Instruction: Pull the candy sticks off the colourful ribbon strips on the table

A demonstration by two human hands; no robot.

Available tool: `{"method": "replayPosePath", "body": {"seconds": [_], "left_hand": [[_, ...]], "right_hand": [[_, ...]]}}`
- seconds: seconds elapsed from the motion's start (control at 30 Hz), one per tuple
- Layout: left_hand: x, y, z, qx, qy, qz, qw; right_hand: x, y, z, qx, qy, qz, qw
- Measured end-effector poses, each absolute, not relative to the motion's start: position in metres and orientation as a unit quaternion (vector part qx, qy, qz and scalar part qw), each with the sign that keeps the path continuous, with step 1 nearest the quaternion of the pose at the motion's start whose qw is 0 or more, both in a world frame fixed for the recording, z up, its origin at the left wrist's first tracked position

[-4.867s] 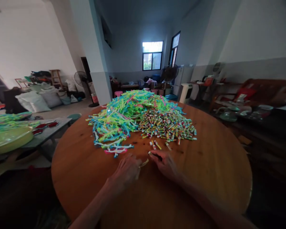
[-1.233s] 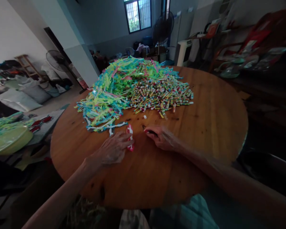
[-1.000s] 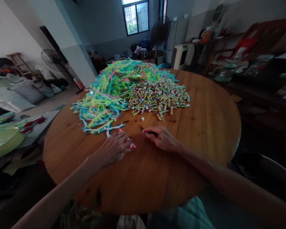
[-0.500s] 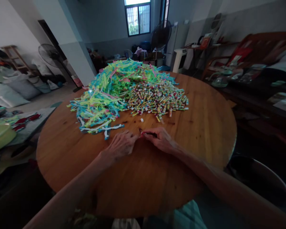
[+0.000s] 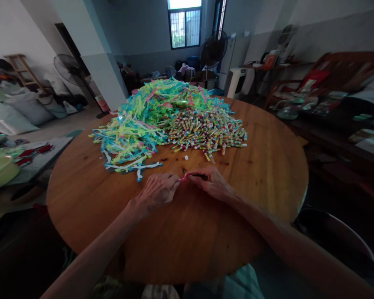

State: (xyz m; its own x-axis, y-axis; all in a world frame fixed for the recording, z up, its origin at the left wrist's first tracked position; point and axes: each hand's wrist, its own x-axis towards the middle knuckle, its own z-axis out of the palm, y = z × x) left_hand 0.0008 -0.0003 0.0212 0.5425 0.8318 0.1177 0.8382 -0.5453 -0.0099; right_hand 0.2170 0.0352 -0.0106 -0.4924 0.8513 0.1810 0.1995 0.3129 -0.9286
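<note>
Fingertips close together at a round wooden table, the left hand and right hand both pinch a pink strand that bridges the narrow gap between them. The left hand, spread a second earlier over a pink-and-white strip flat on the tabletop, is now drawn into a closed grip beside the right; that strip no longer lies in the open. Beyond them rises a tangled heap of thin, limp strips in lime, blue, white and pink, glinting in places. Against its right side spills a pile of short, slim tubes, straight and patterned, many with pale ends. A small white piece sits alone between tubes and hands. The brown wood shows grain, dark knots and a soft sheen.
</note>
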Motion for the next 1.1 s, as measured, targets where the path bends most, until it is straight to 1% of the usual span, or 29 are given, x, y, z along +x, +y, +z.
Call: {"method": "replayPosePath", "body": {"seconds": [0.23, 0.53, 0.9, 1.1], "left_hand": [[-0.003, 0.000, 0.016, -0.877, -0.475, -0.075, 0.009], [-0.005, 0.001, 0.012, -0.879, -0.470, -0.072, 0.032], [-0.008, 0.003, 0.004, -0.883, -0.455, -0.105, 0.042], [-0.006, 0.004, 0.004, -0.882, -0.456, -0.100, 0.057]], "right_hand": [[0.217, 0.036, -0.013, -0.338, -0.734, 0.468, 0.356], [0.217, 0.037, -0.016, -0.321, -0.733, 0.487, 0.351], [0.219, 0.037, -0.016, -0.335, -0.737, 0.482, 0.335], [0.218, 0.036, -0.014, -0.320, -0.745, 0.470, 0.350]]}}
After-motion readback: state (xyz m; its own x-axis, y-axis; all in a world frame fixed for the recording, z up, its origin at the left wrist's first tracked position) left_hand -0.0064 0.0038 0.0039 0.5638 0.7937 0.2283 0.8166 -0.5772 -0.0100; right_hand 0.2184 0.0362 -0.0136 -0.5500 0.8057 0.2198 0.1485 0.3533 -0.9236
